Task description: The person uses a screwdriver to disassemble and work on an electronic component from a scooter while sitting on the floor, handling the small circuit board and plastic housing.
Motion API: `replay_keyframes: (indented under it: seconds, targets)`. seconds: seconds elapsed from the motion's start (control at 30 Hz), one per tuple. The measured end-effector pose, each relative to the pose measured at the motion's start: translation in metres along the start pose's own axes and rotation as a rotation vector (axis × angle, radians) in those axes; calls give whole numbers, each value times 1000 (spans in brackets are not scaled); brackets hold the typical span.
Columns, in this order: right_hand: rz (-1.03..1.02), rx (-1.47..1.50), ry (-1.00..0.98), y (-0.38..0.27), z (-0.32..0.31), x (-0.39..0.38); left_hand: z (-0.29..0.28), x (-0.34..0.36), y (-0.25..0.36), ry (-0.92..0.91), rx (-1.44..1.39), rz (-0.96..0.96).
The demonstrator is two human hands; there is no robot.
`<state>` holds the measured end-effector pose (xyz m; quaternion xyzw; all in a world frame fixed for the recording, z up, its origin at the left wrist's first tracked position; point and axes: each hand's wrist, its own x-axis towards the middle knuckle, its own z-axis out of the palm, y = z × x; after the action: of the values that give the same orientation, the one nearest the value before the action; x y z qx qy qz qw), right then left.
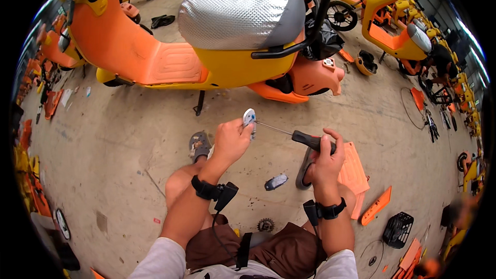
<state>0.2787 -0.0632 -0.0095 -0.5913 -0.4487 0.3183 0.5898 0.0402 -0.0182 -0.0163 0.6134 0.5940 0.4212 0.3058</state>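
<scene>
My left hand (231, 140) is closed around a small, pale oval part (249, 115) with a bit of blue on it; its exact kind is unclear. In my right hand (328, 159) is a screwdriver (307, 138) with a black handle, its thin shaft pointing left. The screwdriver's tip meets the pale part or lies right beside it. Both hands are raised over the floor between my knees. Beyond them stands an orange and yellow scooter (222, 67) with a silver quilted seat cover (235, 13).
A dark oval part (276, 182) and a toothed sprocket (265, 225) lie on the floor near me. To the right are orange panels (353, 168), a black basket (398, 230) and a yellow helmet (366, 63). More scooters (395, 33) stand behind, with a person (442, 62) among them.
</scene>
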Motion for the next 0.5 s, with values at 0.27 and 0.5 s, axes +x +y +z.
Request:
replay_keyframes:
  seconds: [0.27,0.5]
  targets:
    - [-279,-171,106,-13,-19,1,19,-8,-4,-175,-124,-102]
    - [-339,-102,143,-19,-14,-4,14,-4,7,-197,-140,-97]
